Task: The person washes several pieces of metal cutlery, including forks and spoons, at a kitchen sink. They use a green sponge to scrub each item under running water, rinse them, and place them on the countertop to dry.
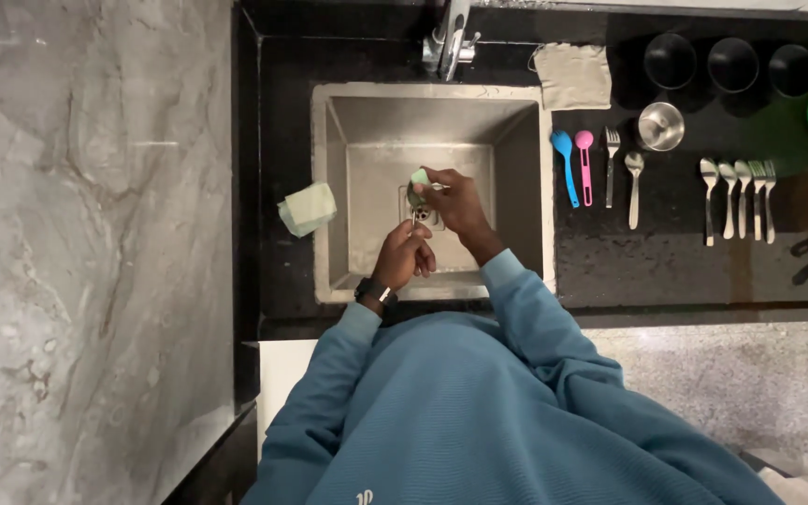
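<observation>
Sleeves nearest; over sink (329,187), my left hand (404,257) pinches a spoon (420,217), right hand (455,201) closed on sponge (420,177) scrubbing it; washed cutlery (736,192) lies right, so seemingly well along.
</observation>
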